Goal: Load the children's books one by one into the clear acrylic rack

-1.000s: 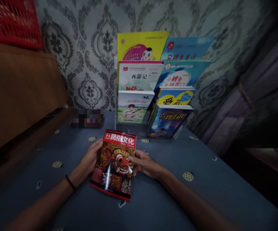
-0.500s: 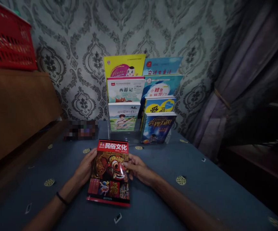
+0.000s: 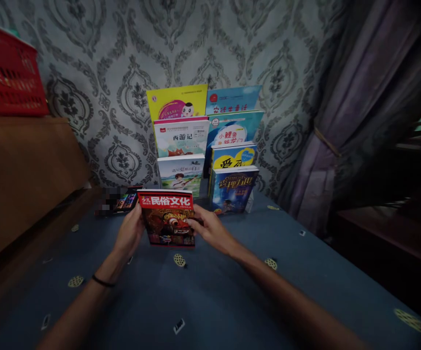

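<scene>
A red and black book [image 3: 168,221] with a mask on its cover is held between my two hands, tilted up steeply with its cover facing me. My left hand [image 3: 129,232] is closed on its left edge. On the right edge my right hand [image 3: 208,226] grips it, the thumb lying on the cover. Just behind it stands a clear tiered book rack [image 3: 206,187] holding several books in two columns. A white book with a guitar player [image 3: 180,174] is at the front left, its lower part hidden by the held book. A dark blue book [image 3: 233,190] fills the front right.
A dark, partly blurred item [image 3: 123,200] lies left of the rack on the blue-covered table [image 3: 203,301]. A red basket [image 3: 9,73] sits on a brown box [image 3: 24,160] at the left. A curtain [image 3: 316,141] hangs at the right, before a patterned wall.
Both hands have carried the book forward, closer to the rack. The book has tipped from leaning back to more upright. The view has shifted slightly right.
</scene>
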The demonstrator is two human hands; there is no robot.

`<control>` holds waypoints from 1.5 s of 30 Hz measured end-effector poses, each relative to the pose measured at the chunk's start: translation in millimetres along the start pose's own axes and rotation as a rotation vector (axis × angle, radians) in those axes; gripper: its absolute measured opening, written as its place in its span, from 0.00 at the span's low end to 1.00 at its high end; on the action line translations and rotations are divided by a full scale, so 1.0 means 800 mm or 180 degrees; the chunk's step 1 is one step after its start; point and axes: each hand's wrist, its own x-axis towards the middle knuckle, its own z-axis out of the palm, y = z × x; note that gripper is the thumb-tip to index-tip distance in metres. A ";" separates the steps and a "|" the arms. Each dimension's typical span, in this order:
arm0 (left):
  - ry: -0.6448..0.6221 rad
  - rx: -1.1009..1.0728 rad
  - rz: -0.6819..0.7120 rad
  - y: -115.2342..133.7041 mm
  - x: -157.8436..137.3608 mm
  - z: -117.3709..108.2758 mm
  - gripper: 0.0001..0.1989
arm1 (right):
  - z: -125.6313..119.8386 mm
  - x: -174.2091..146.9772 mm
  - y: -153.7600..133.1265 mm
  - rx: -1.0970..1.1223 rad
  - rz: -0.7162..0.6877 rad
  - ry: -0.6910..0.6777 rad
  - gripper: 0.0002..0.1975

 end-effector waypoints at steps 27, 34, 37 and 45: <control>0.0116 0.2730 0.1932 0.066 0.043 0.048 0.18 | -0.067 0.067 -0.055 -0.0710 -0.0347 0.0387 0.15; -0.0750 0.2439 0.0912 0.052 0.045 0.041 0.17 | -0.094 0.051 -0.063 -0.0278 0.0127 -0.0276 0.18; -0.1142 0.2099 0.0400 0.058 0.048 0.035 0.15 | -0.098 0.050 -0.065 -0.0003 0.0199 -0.0408 0.18; -0.1605 0.1467 -0.0744 0.067 0.052 0.022 0.08 | -0.099 0.050 -0.051 -0.0157 0.0470 -0.0529 0.13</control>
